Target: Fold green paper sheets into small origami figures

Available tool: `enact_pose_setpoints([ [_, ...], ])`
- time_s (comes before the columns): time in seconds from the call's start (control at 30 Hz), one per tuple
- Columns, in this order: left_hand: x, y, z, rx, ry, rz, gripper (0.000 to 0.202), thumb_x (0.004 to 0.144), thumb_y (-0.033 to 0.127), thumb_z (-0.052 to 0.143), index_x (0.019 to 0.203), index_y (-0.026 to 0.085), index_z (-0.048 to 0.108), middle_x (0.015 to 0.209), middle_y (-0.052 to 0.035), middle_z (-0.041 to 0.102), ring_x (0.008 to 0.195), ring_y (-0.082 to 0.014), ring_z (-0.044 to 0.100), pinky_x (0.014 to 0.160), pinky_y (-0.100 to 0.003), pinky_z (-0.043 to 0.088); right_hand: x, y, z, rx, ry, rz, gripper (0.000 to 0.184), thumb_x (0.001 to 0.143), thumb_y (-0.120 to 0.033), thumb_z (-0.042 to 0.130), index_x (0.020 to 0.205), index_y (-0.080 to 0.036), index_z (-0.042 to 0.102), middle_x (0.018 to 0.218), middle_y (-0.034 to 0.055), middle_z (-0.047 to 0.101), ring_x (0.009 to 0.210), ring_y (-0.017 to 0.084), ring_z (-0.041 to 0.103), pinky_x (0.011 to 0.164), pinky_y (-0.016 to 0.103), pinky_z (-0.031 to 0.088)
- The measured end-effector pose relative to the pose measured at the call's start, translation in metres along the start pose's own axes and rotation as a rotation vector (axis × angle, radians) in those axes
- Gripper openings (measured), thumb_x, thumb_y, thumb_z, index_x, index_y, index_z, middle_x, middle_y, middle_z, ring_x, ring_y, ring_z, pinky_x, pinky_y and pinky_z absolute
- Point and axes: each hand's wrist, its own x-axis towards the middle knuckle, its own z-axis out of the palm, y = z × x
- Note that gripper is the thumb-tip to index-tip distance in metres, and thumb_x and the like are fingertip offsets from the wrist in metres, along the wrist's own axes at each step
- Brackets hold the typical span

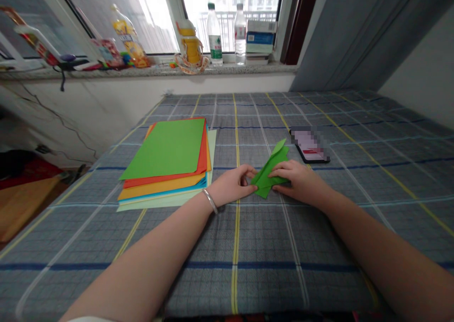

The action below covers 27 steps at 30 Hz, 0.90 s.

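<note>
Folded green paper [264, 176] just right of frame centre, over plaid cloth [262, 246]. Left hand [229, 186]: fingers pinched on its left corner. Right hand [301, 179]: fingers clamped on right side. Coloured paper stack [168, 147] left of centre; phone [309, 144] right.

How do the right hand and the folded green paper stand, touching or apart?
Touching. The head view shows the right hand pinching the right side of the folded green paper, with no gap between them.
</note>
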Motion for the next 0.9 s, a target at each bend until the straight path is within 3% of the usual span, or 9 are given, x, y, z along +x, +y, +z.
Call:
enact_pose_setpoints([
  [0.17, -0.002, 0.002, -0.002, 0.023, -0.019, 0.026, 0.054, 0.068, 0.015, 0.069, 0.119, 0.018, 0.050, 0.102, -0.0027, 0.066, 0.066, -0.0093, 0.053, 0.061, -0.024, 0.045, 0.000, -0.002, -0.001, -0.020, -0.010, -0.020, 0.030, 0.080, -0.027, 0.064, 0.109, -0.025, 0.066, 0.108, 0.0072, 0.066, 0.101, 0.024, 0.059, 0.087, 0.042, 0.048],
  [0.47, -0.001, 0.000, 0.007, -0.220, 0.013, 0.023, 0.053, 0.070, 0.005, 0.066, 0.119, 0.017, 0.051, 0.108, -0.0069, 0.064, 0.075, -0.0090, 0.057, 0.074, -0.028, 0.051, 0.001, 0.002, 0.002, -0.033, -0.024, 0.024, 0.019, 0.080, -0.031, 0.065, 0.097, -0.022, 0.066, 0.101, 0.0076, 0.066, 0.098, 0.025, 0.059, 0.084, 0.040, 0.049],
  [0.77, -0.002, 0.003, 0.005, -0.012, 0.010, 0.101, 0.052, 0.069, 0.004, 0.063, 0.118, 0.016, 0.055, 0.103, -0.0050, 0.065, 0.083, -0.0125, 0.058, 0.078, -0.028, 0.051, 0.001, 0.003, 0.001, -0.017, -0.036, 0.025, 0.023, 0.081, -0.033, 0.064, 0.102, -0.023, 0.066, 0.104, 0.0072, 0.066, 0.100, 0.025, 0.059, 0.086, 0.041, 0.048],
  [0.9, -0.002, 0.002, 0.003, 0.205, -0.005, 0.185, 0.055, 0.068, 0.004, 0.061, 0.120, 0.018, 0.055, 0.101, -0.0050, 0.063, 0.083, -0.0149, 0.058, 0.079, -0.030, 0.050, 0.000, 0.002, 0.001, -0.018, -0.015, 0.017, 0.027, 0.079, -0.030, 0.066, 0.105, -0.023, 0.065, 0.107, 0.0069, 0.066, 0.101, 0.025, 0.058, 0.088, 0.041, 0.048],
])
